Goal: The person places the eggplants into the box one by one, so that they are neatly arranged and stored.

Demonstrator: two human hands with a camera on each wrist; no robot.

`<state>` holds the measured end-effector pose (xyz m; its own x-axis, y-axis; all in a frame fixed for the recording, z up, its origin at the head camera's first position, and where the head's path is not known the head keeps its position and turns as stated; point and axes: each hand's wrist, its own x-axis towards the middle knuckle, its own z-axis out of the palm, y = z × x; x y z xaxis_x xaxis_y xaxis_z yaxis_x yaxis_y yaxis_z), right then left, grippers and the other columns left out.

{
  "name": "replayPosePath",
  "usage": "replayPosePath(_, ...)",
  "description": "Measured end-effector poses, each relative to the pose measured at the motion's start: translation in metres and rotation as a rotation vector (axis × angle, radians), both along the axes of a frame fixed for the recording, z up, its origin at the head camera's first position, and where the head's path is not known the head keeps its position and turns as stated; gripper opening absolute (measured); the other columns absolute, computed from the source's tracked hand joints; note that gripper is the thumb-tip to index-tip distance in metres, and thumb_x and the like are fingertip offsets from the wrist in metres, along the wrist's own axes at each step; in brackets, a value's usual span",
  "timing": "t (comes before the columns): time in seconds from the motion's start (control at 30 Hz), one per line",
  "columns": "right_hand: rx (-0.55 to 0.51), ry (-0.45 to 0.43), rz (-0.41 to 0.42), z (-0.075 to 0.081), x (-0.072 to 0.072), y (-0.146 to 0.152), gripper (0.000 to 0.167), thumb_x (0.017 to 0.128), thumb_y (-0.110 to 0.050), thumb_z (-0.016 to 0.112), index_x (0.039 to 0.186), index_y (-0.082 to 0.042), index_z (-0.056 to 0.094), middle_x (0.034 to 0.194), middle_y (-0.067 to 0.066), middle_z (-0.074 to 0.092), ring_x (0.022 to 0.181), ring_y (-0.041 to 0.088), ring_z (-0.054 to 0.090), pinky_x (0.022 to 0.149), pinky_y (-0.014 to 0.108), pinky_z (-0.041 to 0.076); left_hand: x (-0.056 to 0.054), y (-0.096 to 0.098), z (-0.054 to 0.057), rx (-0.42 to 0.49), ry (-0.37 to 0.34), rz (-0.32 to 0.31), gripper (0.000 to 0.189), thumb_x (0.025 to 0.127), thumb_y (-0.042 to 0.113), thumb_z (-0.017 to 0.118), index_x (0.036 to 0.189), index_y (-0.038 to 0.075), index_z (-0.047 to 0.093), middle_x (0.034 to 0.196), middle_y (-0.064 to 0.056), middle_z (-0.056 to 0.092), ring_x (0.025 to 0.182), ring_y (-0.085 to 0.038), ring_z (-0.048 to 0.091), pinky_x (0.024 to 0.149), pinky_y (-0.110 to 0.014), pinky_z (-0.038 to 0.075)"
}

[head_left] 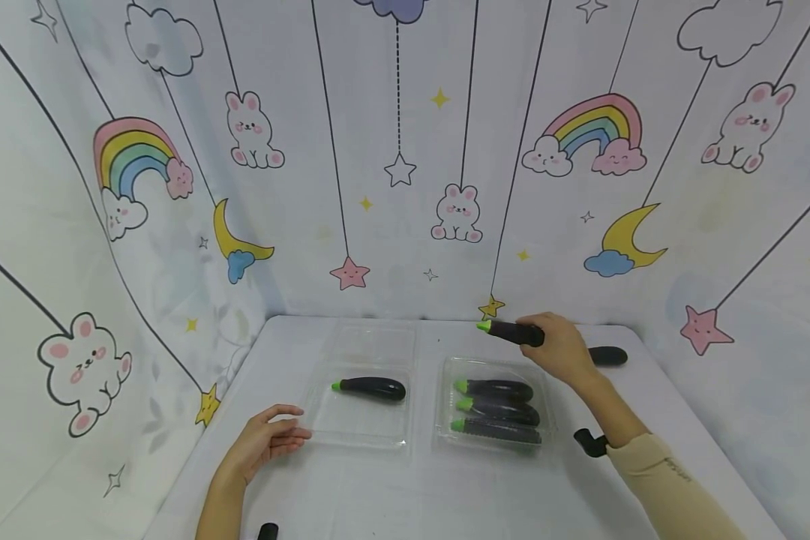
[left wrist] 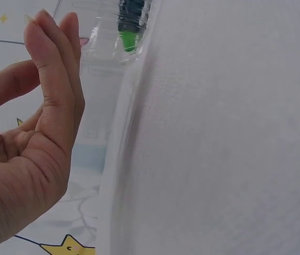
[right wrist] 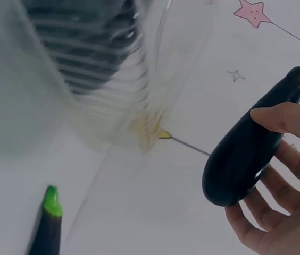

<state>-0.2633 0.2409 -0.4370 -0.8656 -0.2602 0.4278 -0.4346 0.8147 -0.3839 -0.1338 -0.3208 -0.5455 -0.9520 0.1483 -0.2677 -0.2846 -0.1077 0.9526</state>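
My right hand (head_left: 560, 349) holds a dark toy eggplant (head_left: 513, 332) above the back edge of a clear plastic container (head_left: 443, 420). The eggplant's green stem end points left; in the right wrist view, thumb and fingers wrap around the eggplant (right wrist: 240, 154). Three similar eggplants (head_left: 496, 412) lie side by side in that container. To the left, a second clear container (head_left: 358, 435) bears one eggplant (head_left: 371, 388), its green end leftward. Beside that container's left edge is my left hand (head_left: 268, 441), with relaxed fingers and nothing held. Whether its fingertips touch the rim I cannot tell.
Another eggplant (head_left: 609, 355) lies at the back right of the white table (head_left: 405, 495), partly hidden by my right wrist. A black object (head_left: 589, 442) shows beside my right forearm. A cartoon-printed white cloth (head_left: 405, 292) stands behind and around the table.
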Motion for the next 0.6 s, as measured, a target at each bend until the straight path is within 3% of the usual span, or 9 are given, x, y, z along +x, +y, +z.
replayPosePath(0.6,-0.054,-0.014,0.039,0.002,0.008,-0.032,0.047,0.083,-0.011,0.087,0.128,-0.009,0.073,0.124,0.017,0.071,0.11,0.04,0.068,0.087,0.058,0.06,-0.001,-0.001,-0.002,-0.009,0.003,-0.003,0.037,0.108,0.015,0.057,0.14,-0.003,0.053,0.105,-0.02,0.077,0.092,-0.024,0.078,0.08,-0.03,0.064)
